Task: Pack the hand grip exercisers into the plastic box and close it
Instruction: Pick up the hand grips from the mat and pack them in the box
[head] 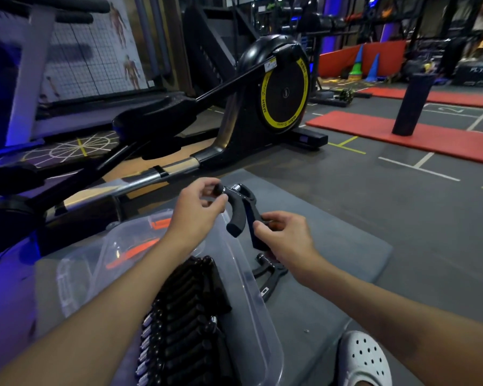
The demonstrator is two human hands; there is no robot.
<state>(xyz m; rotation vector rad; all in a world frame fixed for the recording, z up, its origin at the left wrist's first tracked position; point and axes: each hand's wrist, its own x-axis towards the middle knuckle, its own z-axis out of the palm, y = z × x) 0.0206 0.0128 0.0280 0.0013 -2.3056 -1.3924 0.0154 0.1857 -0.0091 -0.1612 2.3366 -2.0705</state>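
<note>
We hold 1 hand grip exerciser [239, 215] in both hands, above the far end of the plastic box [251, 288]; the left hand [198, 207] pinches its spring end between thumb and curled fingers; the right hand [283, 235] pinches the lower handle in the same way; neither hand holds anything else.

The box stands open on the grey mat [346, 246]; a row of exercisers [184, 316] fills its near part, side by side, most metal ends to the left; the far part appears free. 1 more exerciser [268, 277] lies on the mat just beside the right wall of the box, below the right hand. The lid [95, 263], with orange latches, lies at the left of the box; we cannot tell whether it touches the box.

We judge the step in hand to be seating the held exerciser:

1. Turn it to match the row; metal end left, handles right.
2. Lower it at the far end of the row, close against the last one; do not lay it across the others.
3. Release only once it rests below the rim; a raised handle could stop the lid from closing.
</note>
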